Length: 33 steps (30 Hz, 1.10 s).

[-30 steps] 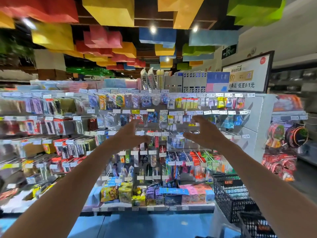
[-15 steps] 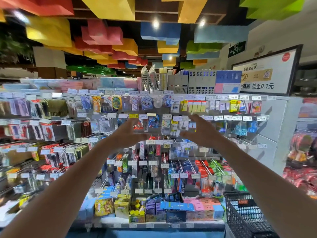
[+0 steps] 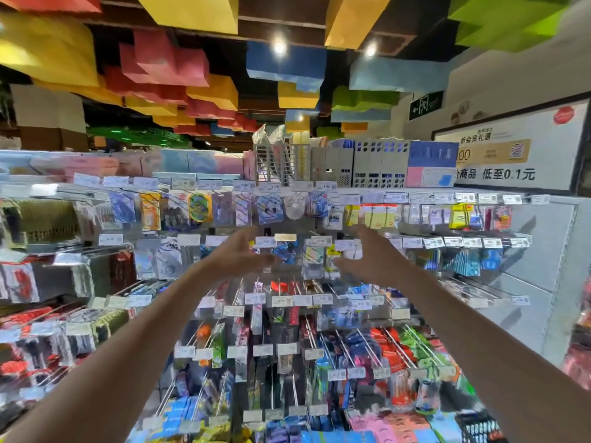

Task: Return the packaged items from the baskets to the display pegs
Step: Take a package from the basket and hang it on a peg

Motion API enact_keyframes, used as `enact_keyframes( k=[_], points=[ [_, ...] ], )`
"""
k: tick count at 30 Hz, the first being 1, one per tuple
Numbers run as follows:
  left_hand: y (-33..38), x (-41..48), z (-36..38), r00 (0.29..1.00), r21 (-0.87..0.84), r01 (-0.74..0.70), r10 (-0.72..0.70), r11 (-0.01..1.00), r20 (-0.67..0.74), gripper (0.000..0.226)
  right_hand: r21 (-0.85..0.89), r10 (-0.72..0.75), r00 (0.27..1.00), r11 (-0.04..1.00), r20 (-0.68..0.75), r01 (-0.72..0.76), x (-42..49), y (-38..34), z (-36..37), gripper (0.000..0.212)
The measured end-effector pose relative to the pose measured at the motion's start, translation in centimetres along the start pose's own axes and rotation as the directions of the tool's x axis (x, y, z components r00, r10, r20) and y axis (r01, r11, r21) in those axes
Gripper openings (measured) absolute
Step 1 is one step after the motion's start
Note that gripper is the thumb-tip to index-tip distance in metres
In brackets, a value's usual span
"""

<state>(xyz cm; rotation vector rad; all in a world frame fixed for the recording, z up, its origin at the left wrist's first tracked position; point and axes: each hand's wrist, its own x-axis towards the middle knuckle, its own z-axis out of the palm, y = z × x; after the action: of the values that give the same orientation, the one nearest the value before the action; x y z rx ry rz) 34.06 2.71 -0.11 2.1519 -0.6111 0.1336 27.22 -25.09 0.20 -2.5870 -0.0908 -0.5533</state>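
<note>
Packaged items point(image 3: 150, 212) hang in rows on the metal pegs point(image 3: 367, 343) across the whole rack, each peg tipped with a price tag point(image 3: 281, 300); of the containers only a corner of one black mesh basket point(image 3: 478, 426) shows at the lower right, and what lies in it cannot be told.

The left hand point(image 3: 238, 254) and right hand point(image 3: 367, 255) are raised at the second row, fingers spread and fairly straight, palms turned toward each other; a clear packet point(image 3: 312, 262) sits between them, but blur hides whether either hand touches it.

Half a second ago the basket showed far more of its wall; the rack now fills more of the view; the hands' spread is unchanged.

The packets hang with long axis upright, faces toward the person; the pegs point outward from the rack.
</note>
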Motion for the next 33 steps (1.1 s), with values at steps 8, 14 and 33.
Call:
enact_keyframes(
  k=[8,14,33],
  points=[
    [-5.3,10.7,1.5,0.998,-0.04,-0.003,0.006,0.999,0.065,0.092,-0.019,0.067,0.998,0.998,-0.014,-0.067,8.9,4.1,3.7,0.088],
    [-7.5,18.9,3.5,0.997,-0.003,-0.036,0.036,0.999,0.075,0.094,-0.047,0.09,0.996,0.995,-0.028,-0.091,16.1,9.0,5.3,0.087],
    [-8.8,40.8,9.7,0.981,-0.019,-0.119,0.12,0.993,0.154,0.05,-0.022,0.136,0.991,0.99,0.001,-0.136,34.9,20.8,7.5,0.052]
  ],
)
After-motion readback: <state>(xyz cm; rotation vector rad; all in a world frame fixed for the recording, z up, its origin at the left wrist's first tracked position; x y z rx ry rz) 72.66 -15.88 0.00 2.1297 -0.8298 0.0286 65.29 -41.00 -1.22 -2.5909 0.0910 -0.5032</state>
